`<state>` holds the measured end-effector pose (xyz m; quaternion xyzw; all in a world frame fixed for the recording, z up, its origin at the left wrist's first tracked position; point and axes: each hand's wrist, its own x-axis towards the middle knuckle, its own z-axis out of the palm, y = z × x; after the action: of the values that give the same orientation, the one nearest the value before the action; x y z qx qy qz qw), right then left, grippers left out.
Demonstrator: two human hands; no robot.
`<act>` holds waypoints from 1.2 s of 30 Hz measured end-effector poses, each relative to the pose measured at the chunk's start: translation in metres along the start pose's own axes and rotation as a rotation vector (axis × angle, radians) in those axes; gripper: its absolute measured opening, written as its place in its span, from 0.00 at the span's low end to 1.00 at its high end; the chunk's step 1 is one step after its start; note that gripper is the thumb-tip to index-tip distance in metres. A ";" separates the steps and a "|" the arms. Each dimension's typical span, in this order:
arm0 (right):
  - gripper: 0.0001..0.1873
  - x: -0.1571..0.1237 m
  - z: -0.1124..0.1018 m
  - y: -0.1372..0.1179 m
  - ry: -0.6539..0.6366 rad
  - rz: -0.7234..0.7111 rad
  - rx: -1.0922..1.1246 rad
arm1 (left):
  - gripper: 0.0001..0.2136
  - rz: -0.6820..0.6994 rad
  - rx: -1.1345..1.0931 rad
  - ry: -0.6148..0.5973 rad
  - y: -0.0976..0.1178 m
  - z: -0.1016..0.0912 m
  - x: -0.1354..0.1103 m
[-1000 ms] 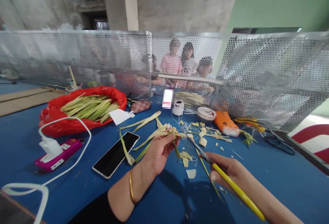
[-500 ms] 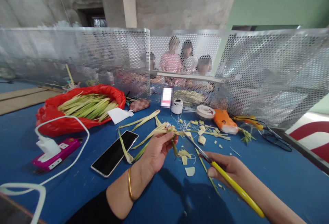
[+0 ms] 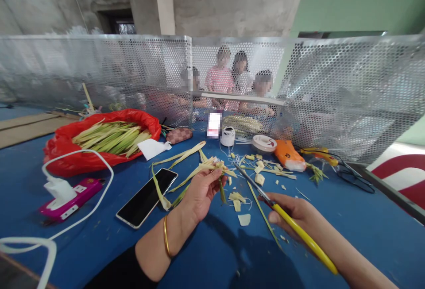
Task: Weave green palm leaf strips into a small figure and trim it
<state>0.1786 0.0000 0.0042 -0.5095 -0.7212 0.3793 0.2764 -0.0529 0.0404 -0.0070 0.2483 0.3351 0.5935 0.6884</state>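
Observation:
My left hand (image 3: 204, 191) is closed, pinching a bundle of pale green-yellow leaf strips (image 3: 212, 165) between thumb and fingers. Long strips trail from it to the left, over the edge of a black-screened phone (image 3: 148, 198). In my right hand (image 3: 288, 211) is a pair of scissors (image 3: 299, 233) with yellow handles and metal blades. The blades look closed or nearly so, their tips just right of the bundle. Cut scraps (image 3: 237, 200) and a thin green strip (image 3: 262, 213) lie on the blue table beneath the scissors.
A red plastic bag (image 3: 99, 163) of leaf strips and a magenta power strip (image 3: 71, 200) with a white cable lie left. Behind stand a thread spool (image 3: 228, 136), a tape roll (image 3: 264, 143) and an orange tissue pack (image 3: 288, 155). A perforated metal screen (image 3: 126, 67) separates several people beyond.
The scissor tips have shifted slightly up and left, and the blades look closer together. My left hand still pinches the bundle. The whole view has drifted slightly.

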 end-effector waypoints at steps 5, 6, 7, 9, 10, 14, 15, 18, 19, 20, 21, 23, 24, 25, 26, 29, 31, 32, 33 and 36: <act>0.28 -0.001 -0.005 0.005 0.046 -0.067 -0.005 | 0.11 -0.069 0.170 0.023 -0.003 -0.001 -0.001; 0.31 -0.001 -0.005 0.005 0.025 -0.065 0.016 | 0.11 -0.074 0.213 0.017 -0.004 -0.001 -0.001; 0.34 -0.001 -0.005 0.006 -0.006 -0.058 0.039 | 0.12 -0.073 0.261 0.008 -0.004 -0.001 -0.002; 0.38 -0.001 -0.004 0.007 -0.076 -0.042 0.072 | 0.12 -0.067 0.370 -0.012 -0.004 0.000 -0.004; 0.39 -0.002 -0.003 0.007 -0.105 -0.038 0.080 | 0.12 -0.061 0.430 -0.024 -0.004 0.001 -0.005; 0.39 -0.002 -0.001 0.005 -0.157 -0.012 0.079 | 0.11 -0.015 0.626 -0.080 -0.001 0.004 -0.009; 0.39 -0.002 -0.001 0.003 -0.156 0.001 0.070 | 0.11 -0.007 0.654 -0.094 0.000 0.004 -0.010; 0.38 -0.003 -0.002 -0.003 -0.134 0.032 0.023 | 0.10 -0.015 0.696 -0.125 0.000 0.005 -0.011; 0.37 -0.003 -0.003 -0.005 -0.131 0.036 0.007 | 0.10 -0.024 0.703 -0.129 0.000 0.006 -0.012; 0.37 -0.003 -0.003 -0.006 -0.130 0.039 -0.005 | 0.10 -0.035 0.706 -0.131 0.000 0.006 -0.012; 0.36 -0.004 -0.003 -0.007 -0.129 0.042 -0.015 | 0.10 -0.046 0.707 -0.131 0.000 0.007 -0.012; 0.33 -0.004 -0.004 -0.008 -0.131 0.051 -0.036 | 0.09 -0.062 0.700 -0.135 0.001 0.008 -0.013; 0.32 -0.004 -0.004 -0.008 -0.131 0.057 -0.049 | 0.09 -0.067 0.694 -0.138 0.002 0.009 -0.014; 0.31 -0.004 -0.004 -0.009 -0.132 0.064 -0.063 | 0.09 -0.068 0.687 -0.141 0.002 0.010 -0.014; 0.30 -0.004 -0.004 -0.009 -0.133 0.069 -0.074 | 0.08 -0.067 0.682 -0.139 0.003 0.011 -0.015; 0.29 -0.004 -0.003 -0.009 -0.143 0.072 -0.087 | 0.08 -0.072 0.682 -0.134 0.004 0.012 -0.015; 0.28 -0.003 -0.003 -0.009 -0.155 0.070 -0.077 | 0.08 -0.076 0.679 -0.138 0.004 0.012 -0.016; 0.28 -0.003 -0.003 -0.009 -0.159 0.067 -0.065 | 0.08 -0.074 0.675 -0.138 0.004 0.012 -0.016; 0.27 -0.003 -0.003 -0.008 -0.159 0.062 -0.048 | 0.08 -0.071 0.669 -0.138 0.004 0.013 -0.016; 0.24 -0.002 -0.003 -0.007 -0.159 0.052 0.001 | 0.08 -0.061 0.649 -0.129 0.004 0.013 -0.017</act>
<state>0.1779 -0.0026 0.0114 -0.4964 -0.7270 0.4262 0.2085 -0.0468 0.0250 0.0072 0.4817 0.4697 0.4179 0.6104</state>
